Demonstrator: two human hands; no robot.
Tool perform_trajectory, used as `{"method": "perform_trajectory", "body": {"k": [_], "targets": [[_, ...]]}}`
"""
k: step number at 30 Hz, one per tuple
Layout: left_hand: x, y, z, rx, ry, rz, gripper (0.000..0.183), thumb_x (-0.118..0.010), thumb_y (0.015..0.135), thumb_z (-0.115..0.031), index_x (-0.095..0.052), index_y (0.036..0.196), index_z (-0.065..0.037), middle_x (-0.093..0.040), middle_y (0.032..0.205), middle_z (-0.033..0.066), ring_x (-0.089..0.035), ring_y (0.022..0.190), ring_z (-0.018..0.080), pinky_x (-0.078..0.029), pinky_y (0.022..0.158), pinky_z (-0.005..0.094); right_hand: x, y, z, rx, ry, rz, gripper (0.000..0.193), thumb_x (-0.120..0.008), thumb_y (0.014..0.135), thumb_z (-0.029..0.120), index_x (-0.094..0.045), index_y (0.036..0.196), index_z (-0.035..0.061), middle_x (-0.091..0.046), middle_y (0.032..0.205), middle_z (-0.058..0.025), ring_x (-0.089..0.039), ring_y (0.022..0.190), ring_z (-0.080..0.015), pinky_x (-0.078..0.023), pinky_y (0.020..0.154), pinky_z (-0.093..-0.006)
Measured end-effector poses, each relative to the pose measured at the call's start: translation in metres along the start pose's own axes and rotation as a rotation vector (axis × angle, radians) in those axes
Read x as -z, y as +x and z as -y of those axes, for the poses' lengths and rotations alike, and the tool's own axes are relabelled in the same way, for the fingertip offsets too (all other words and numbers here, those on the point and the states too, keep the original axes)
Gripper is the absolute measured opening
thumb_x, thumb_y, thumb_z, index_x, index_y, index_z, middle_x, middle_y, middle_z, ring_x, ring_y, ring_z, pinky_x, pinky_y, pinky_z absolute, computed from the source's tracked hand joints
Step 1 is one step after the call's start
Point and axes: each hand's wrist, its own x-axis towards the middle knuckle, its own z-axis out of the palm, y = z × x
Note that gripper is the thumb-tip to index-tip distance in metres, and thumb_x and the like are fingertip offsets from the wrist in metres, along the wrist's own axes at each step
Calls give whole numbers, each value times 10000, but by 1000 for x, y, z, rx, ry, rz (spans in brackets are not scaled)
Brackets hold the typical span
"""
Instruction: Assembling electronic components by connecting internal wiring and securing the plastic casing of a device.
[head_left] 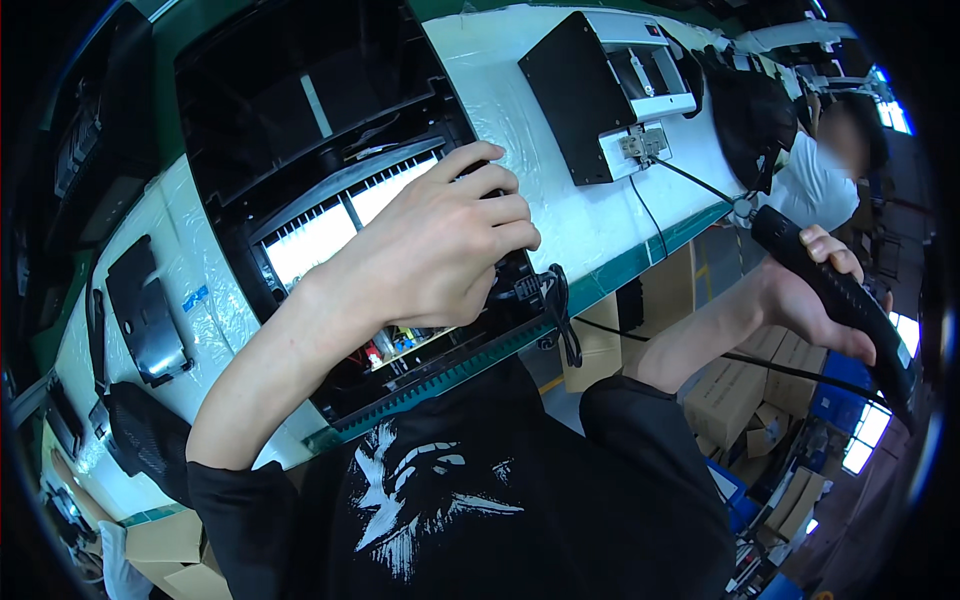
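Note:
My left hand [450, 235] reaches across an opened black plastic housing [330, 165], its fingers curled at the right edge. What lies under those fingers is hidden. Inside the housing are a bright white panel [310, 245] with dark teeth along it and a circuit board [405, 343] with coloured parts, partly covered by my hand. Out to the right, my right hand [820, 300] wraps round a black electric screwdriver [835, 285]. From its tip a thin dark shaft runs to the metal front of a black-and-white box [580, 95], apparently a screw feeder.
Left of the housing lies a black plastic cover [148, 310]. A bundled black cable [560, 310] hangs at the table's green edge. Black bags [745, 120] lie beyond the box, and a person in white [815, 185] is at the far right. Cardboard boxes [735, 390] stand below.

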Motion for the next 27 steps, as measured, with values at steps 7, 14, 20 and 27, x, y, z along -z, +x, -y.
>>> {"method": "perform_trajectory", "body": {"k": [7, 14, 20, 27], "targets": [[4, 3, -1, -1, -41, 26, 435, -468, 547, 82, -637, 925, -52, -613, 962, 67, -527, 1062, 271, -328, 1073, 474, 14, 20, -35, -152, 364, 321, 849, -251, 742, 850, -472, 1043, 88, -511, 637, -93, -514, 504, -221, -446, 514, -354], [7, 2, 0, -80, 119, -263, 278, -559, 593, 30, -642, 854, -20, -637, 911, 79, -574, 976, 258, -430, 968, 408, -66, 72, -84, -248, 15, 544, 638, -339, 886, 627, -487, 1040, 25, -510, 670, -85, -478, 537, -196, -408, 516, -343], [48, -36, -7, -160, 284, -747, 261, -532, 588, 15, -630, 830, -4, -650, 901, 114, -613, 829, 266, -484, 784, 373, -124, 43, -65, -441, -126, 319, 455, -477, 914, 504, -496, 709, 98, -479, 503, -15, -455, 354, -125, -385, 337, -231], [-23, -164, -50, 465, -53, -1020, 551, -470, 872, -423, -480, 1203, 17, -409, 1320, 256, -422, 1228, 358, -312, 1033, 447, -66, 51, -29, -536, 139, 568, 557, -402, 891, 550, -456, 1193, 85, -488, 706, -91, -456, 553, -186, -396, 548, -324]]}}
